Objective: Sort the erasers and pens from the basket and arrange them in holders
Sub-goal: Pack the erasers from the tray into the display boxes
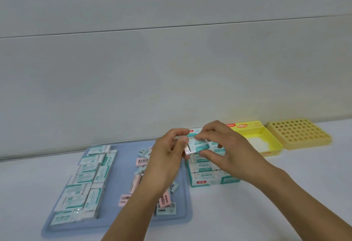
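Both hands hold one wrapped white-and-teal eraser (198, 145) in the air above the teal eraser box (213, 180). My left hand (167, 157) pinches its left end, and my right hand (219, 145) pinches its right end with thumb below and fingers above. The teal box holds rows of the same erasers. On the blue tray (185, 202), several white-and-teal erasers (85, 180) lie packed at the left, and loose pink and blue erasers (165, 200) lie partly hidden under my left forearm. No pens are visible.
A yellow open box (274, 145) with a white inside stands right of the teal box. Further right sits a yellow holder (299, 133) with several round holes. A grey wall runs along the back of the white table (285, 193).
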`<state>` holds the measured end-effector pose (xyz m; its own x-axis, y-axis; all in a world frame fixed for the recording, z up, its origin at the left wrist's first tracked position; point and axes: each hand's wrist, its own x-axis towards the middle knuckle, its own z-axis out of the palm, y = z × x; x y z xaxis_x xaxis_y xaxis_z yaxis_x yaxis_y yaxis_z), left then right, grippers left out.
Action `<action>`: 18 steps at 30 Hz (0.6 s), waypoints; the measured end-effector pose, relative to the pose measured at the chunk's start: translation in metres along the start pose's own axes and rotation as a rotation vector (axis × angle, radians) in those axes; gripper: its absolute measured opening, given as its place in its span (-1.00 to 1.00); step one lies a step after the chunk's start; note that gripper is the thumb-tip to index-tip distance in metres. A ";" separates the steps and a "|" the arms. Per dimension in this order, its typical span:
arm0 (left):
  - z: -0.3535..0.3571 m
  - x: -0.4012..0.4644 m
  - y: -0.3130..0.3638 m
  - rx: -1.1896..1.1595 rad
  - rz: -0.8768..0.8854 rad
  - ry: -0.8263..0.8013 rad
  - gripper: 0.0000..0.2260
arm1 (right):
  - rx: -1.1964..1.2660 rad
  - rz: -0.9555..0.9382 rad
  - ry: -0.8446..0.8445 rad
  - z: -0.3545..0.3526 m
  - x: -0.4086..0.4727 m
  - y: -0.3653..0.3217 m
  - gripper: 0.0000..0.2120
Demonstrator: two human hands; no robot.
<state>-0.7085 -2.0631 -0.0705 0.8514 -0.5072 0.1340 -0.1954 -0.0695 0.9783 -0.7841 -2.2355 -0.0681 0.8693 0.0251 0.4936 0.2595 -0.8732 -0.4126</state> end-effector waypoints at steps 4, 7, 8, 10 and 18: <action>0.006 0.016 -0.006 0.122 -0.025 -0.007 -0.83 | -0.183 0.066 -0.033 -0.005 -0.002 0.012 -0.74; 0.006 0.028 -0.010 0.471 0.026 0.006 -0.76 | -0.420 0.221 -0.070 -0.013 -0.003 0.032 -0.73; 0.008 0.029 -0.012 0.680 0.099 -0.056 -0.74 | -0.498 0.252 -0.102 -0.014 -0.002 0.039 -0.73; 0.014 0.029 -0.018 1.032 0.264 -0.235 -0.71 | -0.584 0.262 -0.162 -0.011 0.001 0.048 -0.73; 0.022 0.030 -0.032 1.277 0.251 -0.352 -0.56 | -0.593 0.171 -0.240 0.014 0.020 0.057 -0.76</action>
<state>-0.6875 -2.0946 -0.1008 0.5948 -0.8023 0.0503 -0.8032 -0.5907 0.0775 -0.7462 -2.2785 -0.0927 0.9650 -0.0899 0.2463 -0.1065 -0.9928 0.0551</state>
